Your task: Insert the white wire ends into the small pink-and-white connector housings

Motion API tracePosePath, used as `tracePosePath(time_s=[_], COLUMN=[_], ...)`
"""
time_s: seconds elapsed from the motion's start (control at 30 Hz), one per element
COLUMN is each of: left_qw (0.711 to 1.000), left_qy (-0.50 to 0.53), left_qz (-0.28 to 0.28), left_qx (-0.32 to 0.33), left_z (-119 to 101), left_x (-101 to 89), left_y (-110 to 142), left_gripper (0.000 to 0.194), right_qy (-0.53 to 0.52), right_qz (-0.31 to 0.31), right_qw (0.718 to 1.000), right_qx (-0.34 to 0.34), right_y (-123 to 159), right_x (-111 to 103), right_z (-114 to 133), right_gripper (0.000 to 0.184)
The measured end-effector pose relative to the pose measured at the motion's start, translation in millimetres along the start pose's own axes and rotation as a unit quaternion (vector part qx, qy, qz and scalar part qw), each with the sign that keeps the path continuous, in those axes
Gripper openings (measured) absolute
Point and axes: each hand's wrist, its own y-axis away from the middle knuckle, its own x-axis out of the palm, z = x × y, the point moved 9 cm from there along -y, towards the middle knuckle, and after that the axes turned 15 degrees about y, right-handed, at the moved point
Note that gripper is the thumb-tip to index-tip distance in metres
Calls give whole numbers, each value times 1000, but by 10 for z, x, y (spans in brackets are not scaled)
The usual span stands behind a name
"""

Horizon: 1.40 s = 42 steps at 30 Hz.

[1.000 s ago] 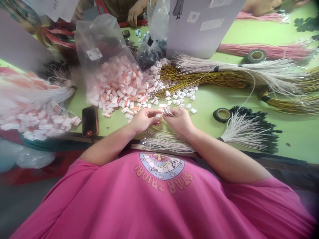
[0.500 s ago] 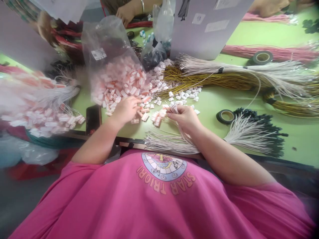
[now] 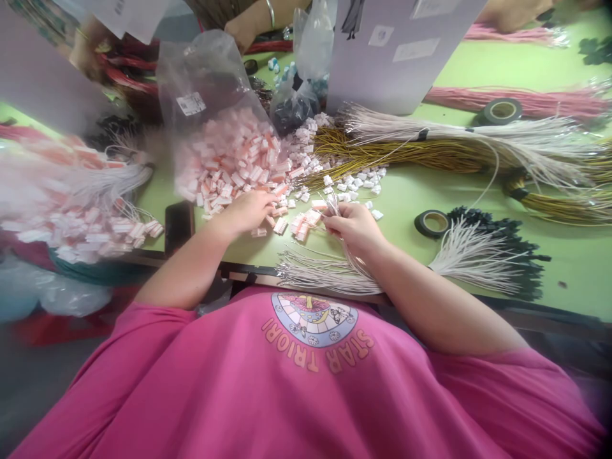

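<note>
My left hand (image 3: 249, 210) rests at the near edge of a heap of pink-and-white plastic connectors (image 3: 234, 162), its fingers curled over loose pieces; what they hold is hidden. My right hand (image 3: 352, 224) is closed on a small bunch of thin white wires (image 3: 331, 204), tips pointing up. A few connectors (image 3: 303, 223) lie between the two hands. More white wires (image 3: 320, 274) lie along the table edge under my right wrist.
A green table (image 3: 549, 248) carries bundles of white (image 3: 478, 137), yellow (image 3: 411, 153) and pink wires (image 3: 516, 102), tape rolls (image 3: 431, 223) (image 3: 501, 110), a phone (image 3: 178, 223), a clear bag (image 3: 210, 83) and a grey board (image 3: 392, 51). Another person's hand (image 3: 241, 29) shows at the far side.
My left hand left the right hand and reached out to the connector heap, then drew slightly right along its edge. The right hand stays put with the wires.
</note>
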Motion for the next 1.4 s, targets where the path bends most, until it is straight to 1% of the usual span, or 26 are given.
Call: tracePosePath(time_s=[0.07,0.13,0.2,0.23,0.27,0.3,0.37,0.4,0.43,0.47,0.5,0.57,0.6,0.67,0.73,0.8,0.87,0.93,1.03,1.1,1.2,1.3,1.4], left_qw=[1000,998,990,980,964,939,870,838,811,791,777,760,754,737,721,715,716,706,685,682,691,708,737], left_qy=[21,52,121,181,255,336,484,538,577,604,624,645,652,669,684,688,689,702,726,730,720,704,673], left_qz=[-11,-36,-70,-78,-75,-64,-40,-33,-32,-32,-31,-27,-30,-38,-35,-31,-32,-26,-4,7,19,10,-5], left_qx=[-2,-4,-8,-16,-29,-47,-81,-90,-93,-90,-85,-76,-77,-88,-105,-117,-110,-87,-63,-55,-52,-58,-61], left_z=[-29,-98,-186,-221,-246,-266,-305,-329,-353,-379,-407,-459,-471,-480,-487,-493,-508,-541,-572,-575,-572,-545,-523], left_x=[-65,-152,-220,-212,-166,-86,110,193,255,300,331,366,370,377,408,448,471,490,526,540,559,567,557], left_y=[-1,26,73,97,117,132,153,158,158,155,150,139,135,127,119,114,106,94,83,82,84,83,84], left_gripper=[37,35,28,24,20,16,9,8,8,10,13,19,21,19,23,29,22,16,23,29,26,20,19], right_qy=[10,21,29,29,27,22,10,8,9,14,24,53,67,82,70,46,29,31,59,84,124,150,156], right_qz=[-3,-8,-12,-10,-7,-3,2,3,3,2,1,-7,-17,-37,-52,-52,-47,-39,-33,-32,-30,-25,-19], right_qw=[1000,1000,999,999,1000,1000,1000,999,999,998,997,994,993,992,993,995,996,996,994,992,988,984,983], right_qx=[3,0,-6,-10,-13,-17,-25,-32,-44,-57,-71,-90,-93,-90,-81,-73,-71,-75,-84,-89,-92,-89,-90], right_y=[17,34,45,47,47,45,38,34,31,30,32,39,43,50,56,57,58,57,46,32,13,9,17], right_x=[-7,-15,-19,-16,-11,-5,2,4,3,2,3,-1,-12,-40,-64,-64,-57,-45,-32,-29,-19,-8,1], right_z=[20,48,72,78,80,79,70,70,77,89,103,124,127,122,111,100,100,113,125,121,110,114,134], right_gripper=[9,10,9,8,8,8,8,9,10,12,14,19,22,26,23,17,12,13,17,19,20,21,19])
